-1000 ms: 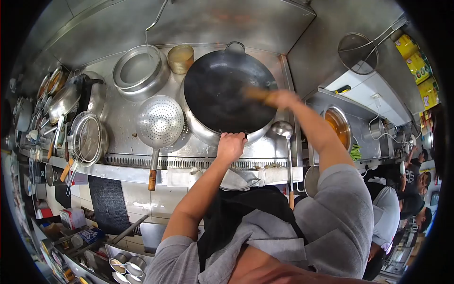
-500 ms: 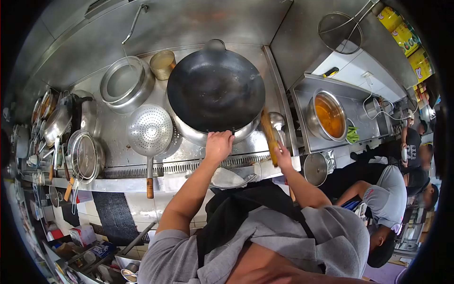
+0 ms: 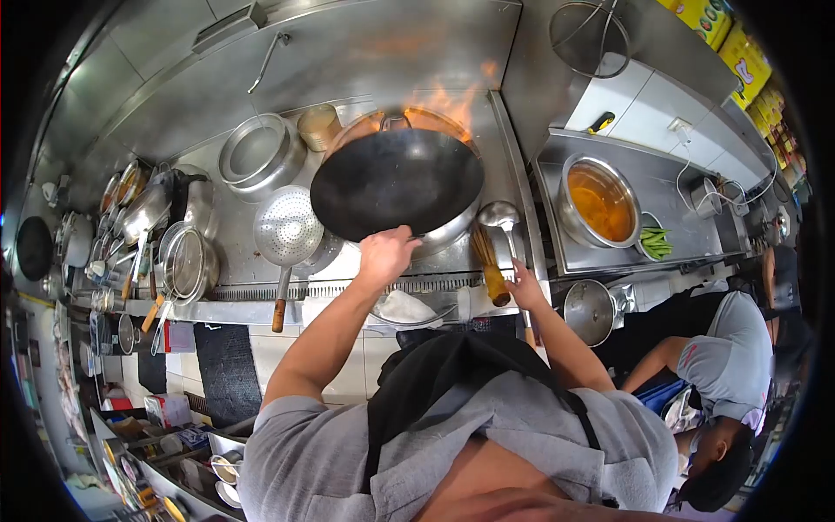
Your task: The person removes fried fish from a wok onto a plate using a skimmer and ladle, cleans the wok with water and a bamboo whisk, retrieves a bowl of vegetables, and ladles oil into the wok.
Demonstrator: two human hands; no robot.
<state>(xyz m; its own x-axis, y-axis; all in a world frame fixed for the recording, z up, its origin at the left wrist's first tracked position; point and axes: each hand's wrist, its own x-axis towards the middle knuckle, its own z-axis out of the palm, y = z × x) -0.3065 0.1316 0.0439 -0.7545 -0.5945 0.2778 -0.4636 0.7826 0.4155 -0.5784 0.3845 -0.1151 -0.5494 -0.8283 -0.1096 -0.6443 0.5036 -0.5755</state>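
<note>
My left hand [image 3: 387,254] is closed on the near handle of a large black wok [image 3: 400,181], which tilts on a burner with flames behind its far rim. The handle is mostly hidden under my fingers. My right hand [image 3: 526,287] is over the handle of a metal ladle [image 3: 499,214], thumb and forefinger apart. Whether it touches the handle I cannot tell. Just left of that hand, a bamboo wok brush [image 3: 490,265] lies on the stove ledge. A white cloth [image 3: 404,307] lies below the wok.
A perforated skimmer [image 3: 289,228] and stacked metal bowls [image 3: 254,155] stand left of the wok. On the right are a pot of orange liquid [image 3: 600,204] and a bowl of green vegetables [image 3: 654,242]. A person [image 3: 726,357] bends close by on my right.
The brush has left my right hand and lies on the ledge. The wok is tilted, with its far side raised, and flames have appeared behind it. The view has shifted slightly.
</note>
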